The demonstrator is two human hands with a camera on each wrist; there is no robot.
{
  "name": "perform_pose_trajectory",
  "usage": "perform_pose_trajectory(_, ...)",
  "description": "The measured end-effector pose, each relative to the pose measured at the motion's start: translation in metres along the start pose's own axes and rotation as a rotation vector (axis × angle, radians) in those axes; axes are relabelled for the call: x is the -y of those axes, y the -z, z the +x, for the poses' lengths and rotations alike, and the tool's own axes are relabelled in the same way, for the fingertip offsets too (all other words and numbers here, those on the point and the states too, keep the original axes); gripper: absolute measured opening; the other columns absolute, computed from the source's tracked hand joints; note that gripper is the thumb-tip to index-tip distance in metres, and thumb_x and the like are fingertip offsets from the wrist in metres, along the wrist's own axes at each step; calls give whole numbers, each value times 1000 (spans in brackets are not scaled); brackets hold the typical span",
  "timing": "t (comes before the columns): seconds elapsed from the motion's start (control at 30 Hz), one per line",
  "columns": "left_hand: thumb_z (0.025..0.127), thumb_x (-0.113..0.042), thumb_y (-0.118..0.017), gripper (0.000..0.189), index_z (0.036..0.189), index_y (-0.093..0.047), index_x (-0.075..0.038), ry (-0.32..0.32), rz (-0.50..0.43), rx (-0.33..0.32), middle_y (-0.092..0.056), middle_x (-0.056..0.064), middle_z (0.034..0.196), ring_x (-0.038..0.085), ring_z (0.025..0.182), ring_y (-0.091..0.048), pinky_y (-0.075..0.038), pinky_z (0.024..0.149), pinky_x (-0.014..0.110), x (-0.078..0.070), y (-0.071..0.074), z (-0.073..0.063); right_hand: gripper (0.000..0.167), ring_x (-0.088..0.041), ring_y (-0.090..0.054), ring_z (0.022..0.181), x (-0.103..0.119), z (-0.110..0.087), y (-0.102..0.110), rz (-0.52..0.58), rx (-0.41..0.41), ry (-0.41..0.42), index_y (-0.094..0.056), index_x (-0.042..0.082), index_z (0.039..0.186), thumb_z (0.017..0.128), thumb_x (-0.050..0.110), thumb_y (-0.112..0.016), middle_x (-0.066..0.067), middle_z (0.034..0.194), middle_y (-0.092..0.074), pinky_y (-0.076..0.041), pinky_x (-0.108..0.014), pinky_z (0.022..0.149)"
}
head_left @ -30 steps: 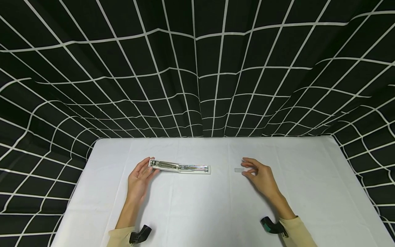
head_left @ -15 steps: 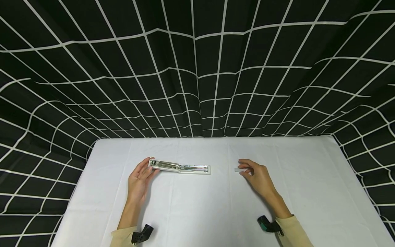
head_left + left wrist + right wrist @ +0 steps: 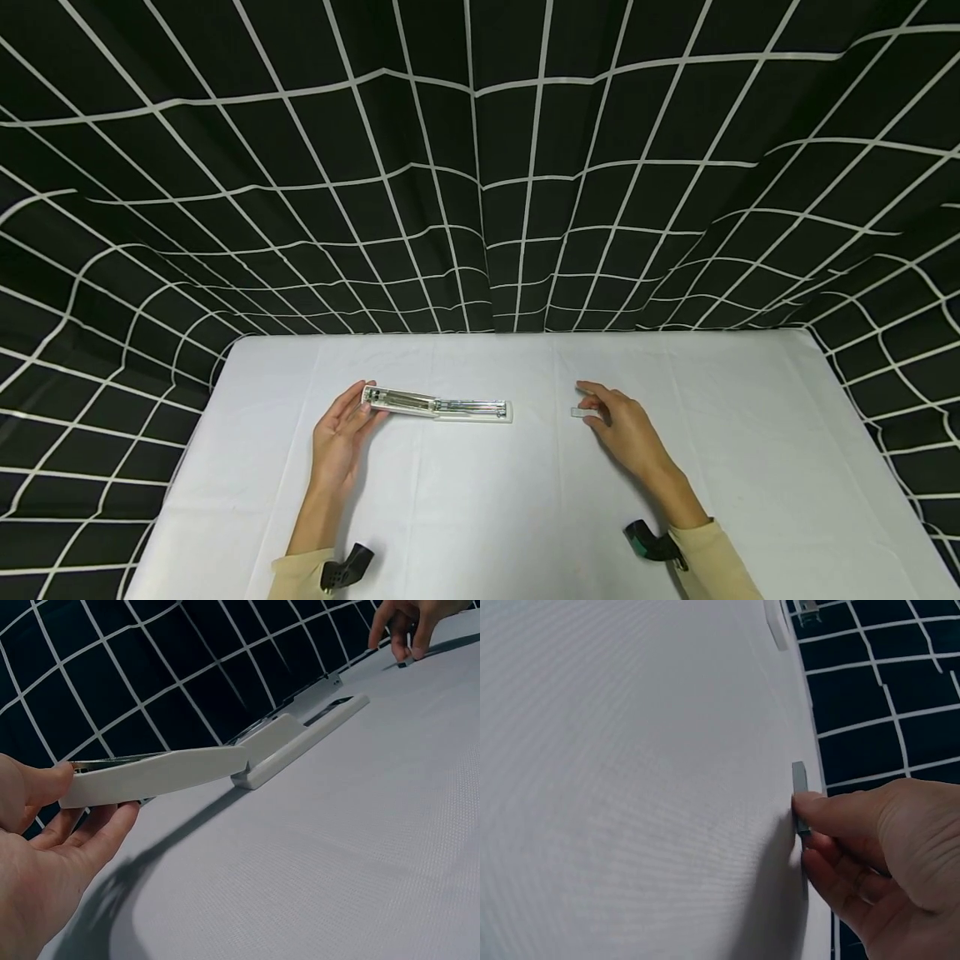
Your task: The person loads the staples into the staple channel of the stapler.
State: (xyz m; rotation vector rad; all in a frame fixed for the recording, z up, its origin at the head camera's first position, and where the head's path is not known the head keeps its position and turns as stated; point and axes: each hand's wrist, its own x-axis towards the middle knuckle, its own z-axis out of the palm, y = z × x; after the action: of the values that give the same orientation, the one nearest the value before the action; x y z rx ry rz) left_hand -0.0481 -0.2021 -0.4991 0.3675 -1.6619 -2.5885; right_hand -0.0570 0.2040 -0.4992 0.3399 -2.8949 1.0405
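Working near the surface's [image 3: 480, 508] far edge, our left hand [image 3: 337, 437] grips the stapler's [image 3: 437, 408] stiff-looking end, our right hand [image 3: 632, 437] pinches the likely brittle strip [image 3: 800, 778].

Two hands [image 3: 339, 437] [image 3: 630, 427], two cameras [image 3: 348, 567] [image 3: 649, 543], one case [image 3: 432, 409], one strip [image 3: 578, 412].

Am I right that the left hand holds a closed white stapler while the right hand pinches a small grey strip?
Not quite: the head view shows the white stapler opened out, not closed. The left hand holds it and the right hand pinches the small grey strip.
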Motion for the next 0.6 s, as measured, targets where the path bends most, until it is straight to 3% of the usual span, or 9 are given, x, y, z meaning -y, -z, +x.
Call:
perform_pose_trajectory(0.3, 98, 9, -48, 46, 143, -36, 10, 4, -8, 4, -58, 5, 129, 17, 124, -55, -50, 104, 38, -1, 0, -1, 53, -31, -67, 98, 0, 0, 3, 36, -16, 13, -58, 1, 130, 80, -8, -75, -7, 99, -72, -57, -50, 86)
perform_pose_trajectory(0.6, 99, 8, -47, 46, 144, -36, 9, 15, 1, 9, -55, 7, 131, 16, 125, -54, -49, 105, 38, -2, -1, -1, 50, -23, -66, 88, 7, 4, 8, 67, -70, 40, -60, 0, 128, 81, -6, -75, -7, 98, -71, -58, -42, 79)
